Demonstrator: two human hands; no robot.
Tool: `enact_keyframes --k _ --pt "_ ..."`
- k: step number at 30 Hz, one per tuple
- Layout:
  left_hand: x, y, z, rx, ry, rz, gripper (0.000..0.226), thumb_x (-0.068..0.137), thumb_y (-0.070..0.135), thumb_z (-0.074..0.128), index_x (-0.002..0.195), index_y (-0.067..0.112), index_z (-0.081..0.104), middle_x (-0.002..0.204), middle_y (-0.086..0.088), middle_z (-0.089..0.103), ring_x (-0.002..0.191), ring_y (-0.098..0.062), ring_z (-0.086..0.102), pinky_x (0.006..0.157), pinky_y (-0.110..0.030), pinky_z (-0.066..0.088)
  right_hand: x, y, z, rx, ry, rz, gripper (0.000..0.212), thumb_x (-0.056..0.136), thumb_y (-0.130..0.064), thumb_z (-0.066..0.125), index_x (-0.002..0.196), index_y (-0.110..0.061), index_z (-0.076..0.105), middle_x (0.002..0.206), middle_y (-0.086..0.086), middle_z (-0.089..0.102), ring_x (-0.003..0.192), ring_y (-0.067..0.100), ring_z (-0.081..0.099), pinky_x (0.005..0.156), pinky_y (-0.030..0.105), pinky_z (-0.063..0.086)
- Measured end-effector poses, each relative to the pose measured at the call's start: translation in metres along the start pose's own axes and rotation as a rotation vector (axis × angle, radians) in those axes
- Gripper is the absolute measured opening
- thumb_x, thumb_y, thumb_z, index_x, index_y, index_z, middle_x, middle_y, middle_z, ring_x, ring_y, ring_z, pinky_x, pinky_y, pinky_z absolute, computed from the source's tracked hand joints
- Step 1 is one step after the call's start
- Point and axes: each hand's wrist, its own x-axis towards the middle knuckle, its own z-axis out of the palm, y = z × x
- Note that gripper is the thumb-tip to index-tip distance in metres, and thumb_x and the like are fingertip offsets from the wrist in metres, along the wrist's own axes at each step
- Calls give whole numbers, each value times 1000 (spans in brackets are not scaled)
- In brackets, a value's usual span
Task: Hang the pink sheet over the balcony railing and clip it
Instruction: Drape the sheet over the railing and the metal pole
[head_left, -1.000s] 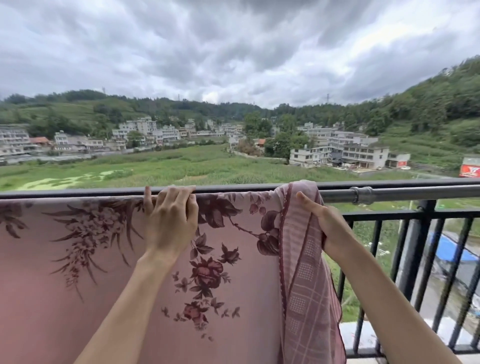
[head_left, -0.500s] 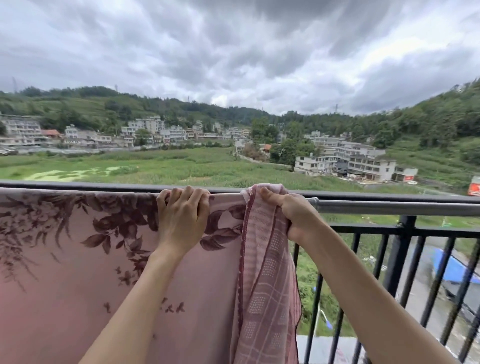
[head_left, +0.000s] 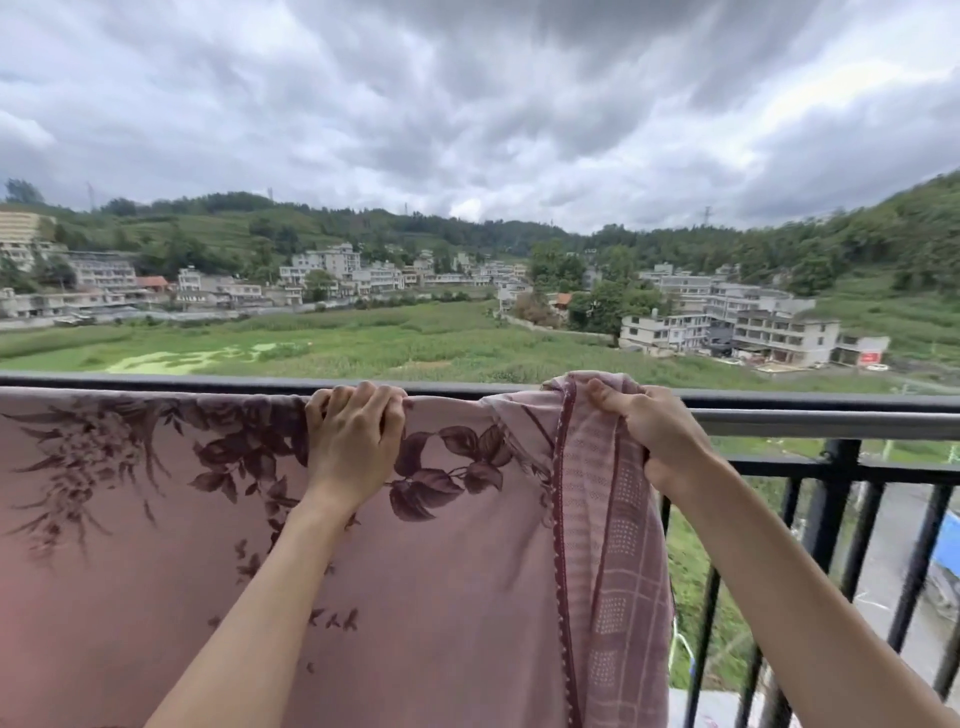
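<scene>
1. Pink sheet (head_left: 441, 571) hung draped over the balcony railing (head_left: 810, 415).
2. Your left hand (head_left: 353, 447) gripped its top; right hand (head_left: 660, 436) clutched the bunched edge.
3. Best spread that edge flat before clipping.

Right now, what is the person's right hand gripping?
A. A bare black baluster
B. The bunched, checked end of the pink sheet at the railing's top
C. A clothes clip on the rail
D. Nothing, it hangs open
B: the right hand has its fingers curled round the gathered checked edge of the pink sheet at the top of the balcony railing, and no clip is in view.
</scene>
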Motion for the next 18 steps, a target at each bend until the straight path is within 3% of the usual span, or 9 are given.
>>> enact_keyframes --k 4,7,9,11,13,16,18 --pt "0 -20 0 8 9 -5 52 87 41 13 96 22 60 103 3 61 101 -21 48 96 -33 16 5 -9 -6 193 101 -27 21 92 -11 53 77 -11 69 66 0 71 57 10 67 55 22 57" --pt "0 -31 0 13 21 -17 51 87 41 14 96 21 61 102 2 61 100 -22 48 96 -34 17 -1 9 -19 269 250 -21 20 92 -15 53 81 -15 69 78 5 69 67 17 67 77 34 57" --pt "-1 -36 0 5 30 -30 53 87 41 14 96 20 62 101 1 61 99 -22 48 97 -34 17 -11 32 -21 191 243 71 20 89 -30 59 90 -13 70 83 10 70 74 23 69 84 41 53" --pt "-2 -43 -3 7 40 -39 56 86 42 12 96 19 62 101 0 61 100 -23 47 97 -34 17 -19 49 -9 38 115 162 57 69 -57 70 103 -11 67 93 14 72 87 28 70 88 41 51" --pt "-2 -48 -5 0 33 -48 57 85 43 11 97 20 62 102 -1 61 101 -23 46 98 -34 15 -23 54 7 -94 -23 141 83 50 -67 76 112 -13 62 102 9 72 96 24 68 91 37 49" --pt "-4 -54 -8 -10 28 -57 57 84 43 12 98 20 61 105 -3 60 103 -24 45 99 -33 14 -18 54 32 -176 -29 124 71 57 -56 78 115 -19 61 108 -1 70 101 17 65 95 32 46" --pt "-6 -60 -9 -5 28 -61 57 84 43 11 98 19 61 105 -3 60 103 -25 45 99 -33 13 -11 60 41 -148 22 149 58 64 -37 82 115 -15 64 104 2 72 98 20 67 97 37 48"
